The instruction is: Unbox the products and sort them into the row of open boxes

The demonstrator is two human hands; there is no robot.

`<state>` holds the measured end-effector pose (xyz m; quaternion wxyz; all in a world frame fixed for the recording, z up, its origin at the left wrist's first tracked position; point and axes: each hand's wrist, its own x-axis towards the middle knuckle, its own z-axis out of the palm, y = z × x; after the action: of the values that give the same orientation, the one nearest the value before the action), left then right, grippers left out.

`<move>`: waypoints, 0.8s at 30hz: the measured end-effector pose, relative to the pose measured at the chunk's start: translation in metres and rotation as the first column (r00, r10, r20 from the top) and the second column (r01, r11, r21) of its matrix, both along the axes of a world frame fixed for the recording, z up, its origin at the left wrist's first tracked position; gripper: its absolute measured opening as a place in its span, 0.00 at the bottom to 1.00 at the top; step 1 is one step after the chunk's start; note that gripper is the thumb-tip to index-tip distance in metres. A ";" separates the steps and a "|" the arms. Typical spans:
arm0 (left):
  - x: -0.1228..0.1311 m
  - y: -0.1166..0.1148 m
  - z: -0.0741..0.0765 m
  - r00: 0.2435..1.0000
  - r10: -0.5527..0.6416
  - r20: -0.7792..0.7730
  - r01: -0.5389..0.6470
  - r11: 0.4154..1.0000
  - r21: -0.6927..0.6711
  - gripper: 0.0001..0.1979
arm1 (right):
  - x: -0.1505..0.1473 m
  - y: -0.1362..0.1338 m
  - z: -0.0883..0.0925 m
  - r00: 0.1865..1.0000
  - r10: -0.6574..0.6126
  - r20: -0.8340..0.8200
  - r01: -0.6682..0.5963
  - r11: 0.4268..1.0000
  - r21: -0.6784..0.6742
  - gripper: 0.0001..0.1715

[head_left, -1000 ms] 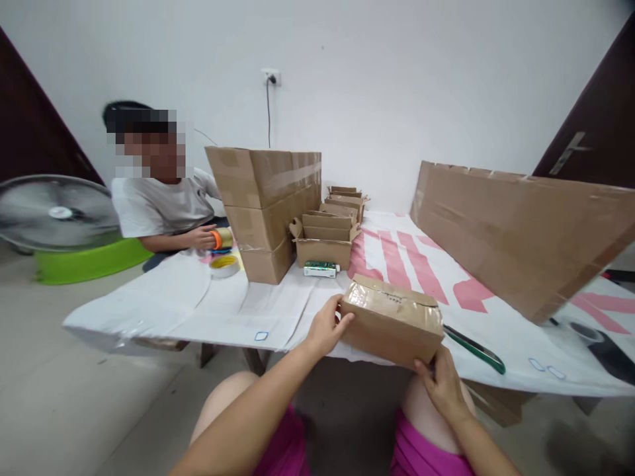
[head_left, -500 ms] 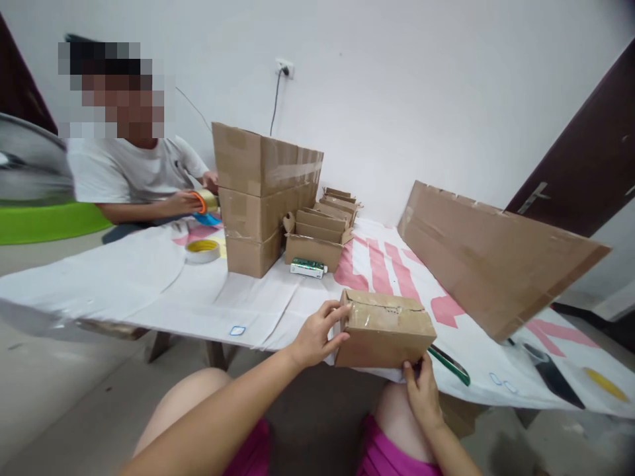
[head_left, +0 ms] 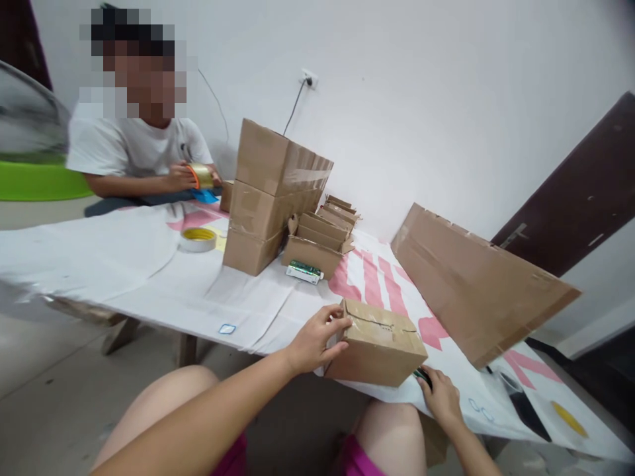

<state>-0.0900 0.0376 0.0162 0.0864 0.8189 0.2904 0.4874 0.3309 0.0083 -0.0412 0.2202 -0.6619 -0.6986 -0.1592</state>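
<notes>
A small taped cardboard box [head_left: 380, 342] rests on the near edge of the white and pink covered table [head_left: 149, 277]. My left hand [head_left: 315, 338] grips the box's left end, fingers curled over its top corner. My right hand [head_left: 440, 395] sits at the table edge just right of the box, fingers closed around a green-handled tool [head_left: 422, 375] that is mostly hidden behind the box.
A stack of larger cardboard boxes [head_left: 270, 195] and several small open boxes [head_left: 320, 235] stand mid-table, with a small green and white packet [head_left: 304, 271] in front. A long flat cardboard sheet [head_left: 476, 284] leans at right. Across the table a person holds a tape roll [head_left: 201, 176]; another roll [head_left: 197, 238] lies nearby.
My right hand left the box's lower right corner and moved right onto the green-handled tool. The left hand kept its hold. My view swung left and tilted.
</notes>
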 end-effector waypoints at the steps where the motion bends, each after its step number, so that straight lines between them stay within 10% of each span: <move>1: 0.000 0.000 0.000 1.000 0.007 0.001 -0.007 1.000 0.010 0.20 | 0.000 0.003 0.006 1.000 0.022 -0.016 -0.022 1.000 0.009 0.19; 10: -0.001 0.002 -0.003 1.000 -0.003 0.012 0.003 0.999 0.047 0.23 | -0.014 0.048 0.121 0.982 0.110 -0.152 -0.078 0.975 0.206 0.24; 16: -0.002 0.010 -0.006 0.998 -0.021 0.055 0.019 0.999 0.041 0.36 | -0.104 0.023 0.199 0.842 0.515 0.159 -0.499 0.857 -0.132 0.20; 20: -0.003 0.013 -0.004 0.999 -0.028 0.037 0.028 1.000 0.008 0.39 | -0.150 0.016 0.218 0.651 0.613 0.448 -0.594 0.779 -0.201 0.19; 24: -0.005 0.015 -0.001 0.998 -0.059 0.021 0.059 0.998 -0.006 0.39 | -0.168 0.020 0.219 0.626 0.555 0.548 -0.593 0.795 -0.126 0.17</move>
<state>-0.0955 0.0526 0.0157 0.1063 0.8216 0.2668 0.4924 0.1631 0.0282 0.1782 0.0669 -0.3200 -0.8994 -0.2902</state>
